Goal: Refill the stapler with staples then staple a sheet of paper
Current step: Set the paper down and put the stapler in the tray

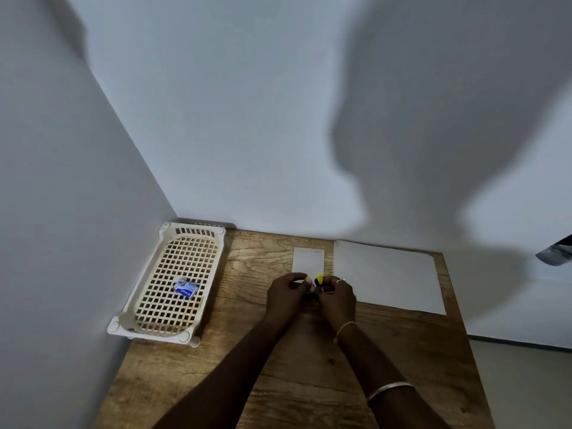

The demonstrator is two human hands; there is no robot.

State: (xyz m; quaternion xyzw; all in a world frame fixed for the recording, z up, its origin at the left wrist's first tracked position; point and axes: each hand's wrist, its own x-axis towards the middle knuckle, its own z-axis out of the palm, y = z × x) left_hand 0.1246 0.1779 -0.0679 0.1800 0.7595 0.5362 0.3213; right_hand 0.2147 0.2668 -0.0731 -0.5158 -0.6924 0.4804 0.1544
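Note:
Both my hands meet over the middle of the wooden table (266, 360). My left hand (286, 297) and my right hand (335, 300) are closed together around a small yellow and black stapler (318, 278), mostly hidden by the fingers. Whether a strip of staples is pinched in my left fingers I cannot tell. A small white sheet of paper (308, 260) lies just behind the hands. A larger white sheet (390, 274) lies to its right. A blue box of staples (185, 288) rests in the cream basket (213, 232) at the left.
The table stands in a corner, with walls close at the left and back. The basket takes up the table's back left. The table's right edge runs just past the large sheet. A dark object (557, 253) shows at the far right.

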